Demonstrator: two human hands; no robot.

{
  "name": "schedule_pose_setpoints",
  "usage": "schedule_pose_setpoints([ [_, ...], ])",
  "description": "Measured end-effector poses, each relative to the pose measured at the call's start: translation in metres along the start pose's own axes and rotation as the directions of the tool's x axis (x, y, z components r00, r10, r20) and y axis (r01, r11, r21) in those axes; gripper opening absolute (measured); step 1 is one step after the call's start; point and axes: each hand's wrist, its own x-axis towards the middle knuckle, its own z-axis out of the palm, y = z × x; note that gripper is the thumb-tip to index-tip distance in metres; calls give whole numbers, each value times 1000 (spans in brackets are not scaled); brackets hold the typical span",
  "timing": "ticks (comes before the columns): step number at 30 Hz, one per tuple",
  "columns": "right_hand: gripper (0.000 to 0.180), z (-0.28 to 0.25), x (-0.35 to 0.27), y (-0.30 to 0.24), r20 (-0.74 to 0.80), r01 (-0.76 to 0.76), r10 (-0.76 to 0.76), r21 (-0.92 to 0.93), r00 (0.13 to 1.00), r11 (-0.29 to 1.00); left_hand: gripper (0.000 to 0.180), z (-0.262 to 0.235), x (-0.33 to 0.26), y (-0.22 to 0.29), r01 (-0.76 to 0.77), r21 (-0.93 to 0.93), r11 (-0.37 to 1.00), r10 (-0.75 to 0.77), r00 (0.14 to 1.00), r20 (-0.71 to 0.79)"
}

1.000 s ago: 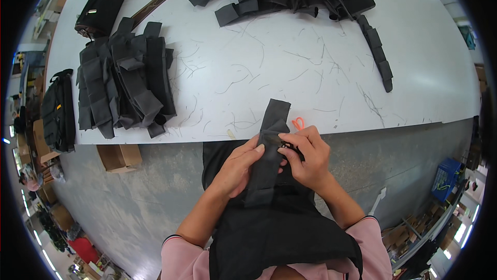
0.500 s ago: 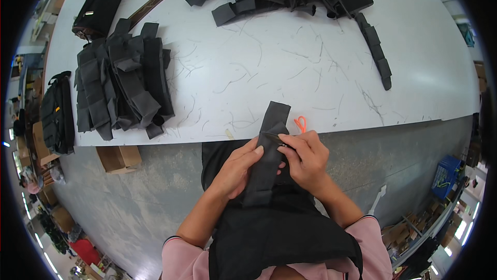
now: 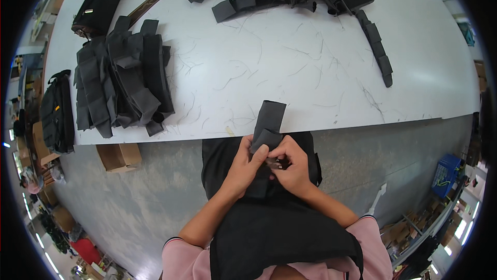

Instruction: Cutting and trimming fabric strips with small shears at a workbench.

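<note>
Your left hand [image 3: 242, 168] and right hand [image 3: 292, 168] both close their fingers on a dark fabric strap [image 3: 269, 122] at the near edge of the white counter [image 3: 310, 73], its far end lying on the surface. You appear to be working a small part at its lower end; it is too small to identify. Next, keep the strap taut and steady. A finished-looking stack of straps [image 3: 121, 78] sits well left.

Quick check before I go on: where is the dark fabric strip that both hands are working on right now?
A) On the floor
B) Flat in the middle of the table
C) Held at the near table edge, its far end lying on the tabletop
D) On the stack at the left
C: the left hand and right hand pinch the dark fabric strip at the near edge of the white table, with its far end resting on the tabletop.
</note>
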Motion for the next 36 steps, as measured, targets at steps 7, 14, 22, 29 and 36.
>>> schedule_pose_setpoints([
  [7,20,-21,16,-25,-162,13,-7,37,987,999,35,0,-1,15,-70,-24,997,73,990,120],
  [14,33,-34,16,-21,-207,183,-287,-410,935,894,33,4,-7,34,-24,-138,990,48,984,171],
  [22,30,-35,24,-26,-164,289,-412,-488,896,824,32,6,-4,37,-61,-85,995,71,990,123],
  [29,29,-35,35,-28,-59,367,-505,-616,861,697,31,8,-7,36,-15,-106,994,31,988,154],
  [36,24,-33,32,-25,-156,311,-446,-519,881,796,32,6,-6,33,-12,-106,994,27,990,140],
])
